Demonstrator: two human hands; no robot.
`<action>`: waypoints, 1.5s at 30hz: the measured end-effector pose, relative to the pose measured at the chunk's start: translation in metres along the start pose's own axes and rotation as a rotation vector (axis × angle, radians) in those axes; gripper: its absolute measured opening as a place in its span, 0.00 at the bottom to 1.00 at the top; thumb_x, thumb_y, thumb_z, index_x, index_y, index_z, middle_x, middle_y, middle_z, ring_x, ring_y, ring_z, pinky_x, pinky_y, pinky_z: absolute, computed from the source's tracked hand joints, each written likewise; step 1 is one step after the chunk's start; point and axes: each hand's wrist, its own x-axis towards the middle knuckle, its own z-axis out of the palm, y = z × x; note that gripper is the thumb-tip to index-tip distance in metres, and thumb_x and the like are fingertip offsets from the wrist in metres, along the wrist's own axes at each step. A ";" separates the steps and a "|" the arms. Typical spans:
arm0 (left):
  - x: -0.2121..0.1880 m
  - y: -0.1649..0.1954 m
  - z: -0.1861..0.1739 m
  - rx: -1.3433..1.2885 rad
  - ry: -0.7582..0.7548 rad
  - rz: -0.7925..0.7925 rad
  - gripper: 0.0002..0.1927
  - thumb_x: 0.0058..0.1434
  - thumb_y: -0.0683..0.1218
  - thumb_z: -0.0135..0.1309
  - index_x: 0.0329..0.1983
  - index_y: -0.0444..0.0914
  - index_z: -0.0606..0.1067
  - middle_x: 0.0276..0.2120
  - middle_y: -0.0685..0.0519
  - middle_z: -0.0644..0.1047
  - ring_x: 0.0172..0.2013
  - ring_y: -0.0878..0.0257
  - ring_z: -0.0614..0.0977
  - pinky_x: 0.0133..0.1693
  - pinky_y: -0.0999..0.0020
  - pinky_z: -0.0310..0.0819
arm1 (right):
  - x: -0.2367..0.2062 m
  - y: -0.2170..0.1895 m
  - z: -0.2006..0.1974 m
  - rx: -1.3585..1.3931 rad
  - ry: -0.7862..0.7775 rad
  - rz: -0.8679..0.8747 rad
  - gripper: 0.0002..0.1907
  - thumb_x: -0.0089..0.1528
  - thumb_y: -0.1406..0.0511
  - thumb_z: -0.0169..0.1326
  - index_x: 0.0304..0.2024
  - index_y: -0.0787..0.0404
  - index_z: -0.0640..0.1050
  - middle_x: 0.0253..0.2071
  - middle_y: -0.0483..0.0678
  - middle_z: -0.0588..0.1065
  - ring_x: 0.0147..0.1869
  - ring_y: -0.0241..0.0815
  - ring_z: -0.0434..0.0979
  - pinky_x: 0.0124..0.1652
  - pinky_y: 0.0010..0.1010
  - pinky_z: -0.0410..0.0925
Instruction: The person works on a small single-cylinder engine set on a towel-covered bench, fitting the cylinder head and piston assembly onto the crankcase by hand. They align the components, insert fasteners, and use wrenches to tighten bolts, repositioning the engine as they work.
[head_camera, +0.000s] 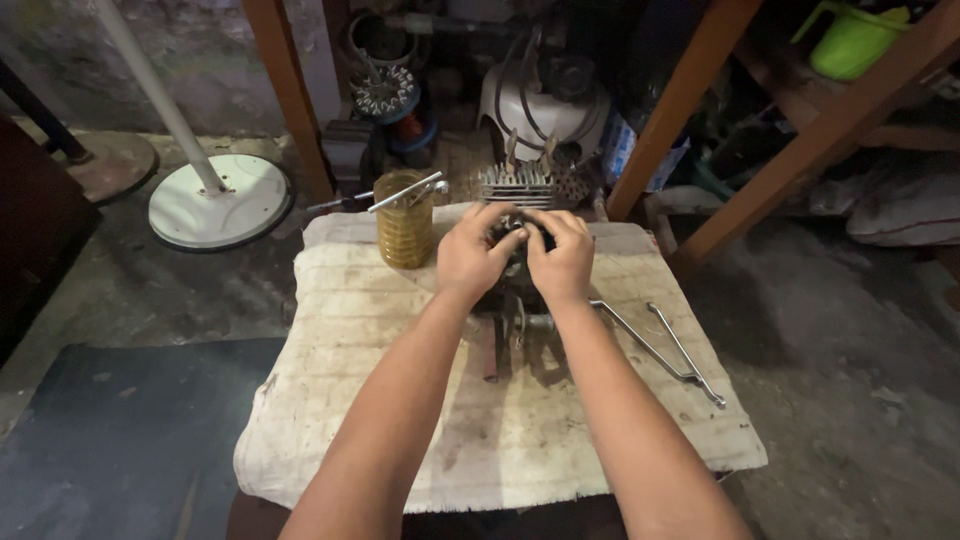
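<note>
A: Where are the two hands at this moment?

B: Both are at the middle of the worn, off-white woven cloth (400, 400) that covers the low work surface. The left hand (470, 255) and the right hand (562, 262) are side by side and close together around a small dark metal engine part (515, 262). The fingers of both hands are curled over its top, so they are grasping it from the two sides. Most of the part is hidden under the hands.

A: Does the part stand on the cloth?

B: Yes, it seems to rest on the cloth, near the far half. Under the wrists I see a short metal shaft (535, 322) coming out from its lower side.

A: What lies around it?

B: To the left of the left hand stands a yellowish translucent ribbed jar (404, 232), and a thin silver metal tool (405, 191) lies across its rim. Behind the hands, at the far edge of the cloth, there is a grey metal cylinder block with cooling fins (517, 185). To the right, a bent silver metal rod tool (660, 345) lies flat on the cloth, near the right forearm but apart from it. Farther left, on the floor, stands the round white base of a stand (220, 200).
</note>
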 end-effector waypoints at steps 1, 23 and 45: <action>0.001 0.000 -0.001 0.021 -0.010 -0.004 0.19 0.57 0.54 0.64 0.50 0.46 0.79 0.40 0.52 0.79 0.32 0.56 0.83 0.37 0.63 0.77 | 0.000 0.000 0.000 -0.002 0.005 0.004 0.11 0.58 0.71 0.61 0.43 0.59 0.84 0.40 0.51 0.80 0.47 0.53 0.79 0.49 0.40 0.71; 0.003 0.001 -0.003 0.007 -0.041 -0.039 0.17 0.56 0.50 0.65 0.48 0.47 0.79 0.37 0.54 0.78 0.36 0.57 0.82 0.40 0.64 0.75 | -0.001 -0.004 -0.005 -0.034 0.063 0.118 0.08 0.50 0.76 0.58 0.30 0.60 0.82 0.33 0.49 0.77 0.40 0.47 0.80 0.39 0.34 0.71; 0.002 0.004 -0.003 -0.022 -0.055 -0.080 0.16 0.56 0.50 0.64 0.48 0.47 0.80 0.37 0.54 0.78 0.39 0.57 0.83 0.42 0.64 0.75 | -0.005 0.011 0.001 -0.021 0.018 0.145 0.16 0.51 0.77 0.55 0.37 0.58 0.85 0.27 0.49 0.70 0.32 0.43 0.72 0.34 0.33 0.65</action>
